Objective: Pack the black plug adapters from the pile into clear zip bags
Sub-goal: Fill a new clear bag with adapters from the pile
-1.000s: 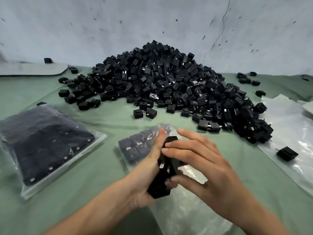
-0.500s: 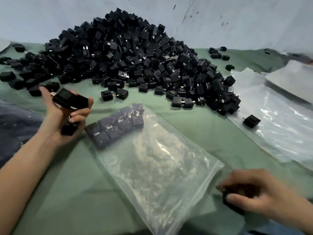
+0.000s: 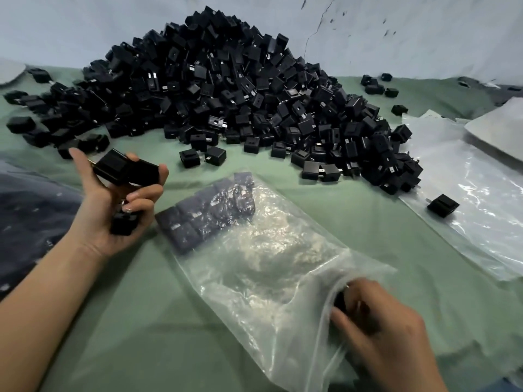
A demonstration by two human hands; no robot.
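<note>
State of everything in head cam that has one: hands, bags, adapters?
Bag: flat, mouth open, few rows packed at far end.
Left hand: raised, grips several adapters.
Right hand: at bag mouth, curled round a black adapter.
Pile: loose heap, unpacked.
Full bag: flat at left, packed; seal not visible.
Spare bags: empty, flat at right.
Stray adapter: lying on spare bags.

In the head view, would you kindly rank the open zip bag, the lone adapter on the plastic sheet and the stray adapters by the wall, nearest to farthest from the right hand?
1. Open zip bag: right hand at its mouth, touching.
2. Lone adapter: on the plastic sheet, ahead and right.
3. Stray adapters: far back, by the wall.
</note>
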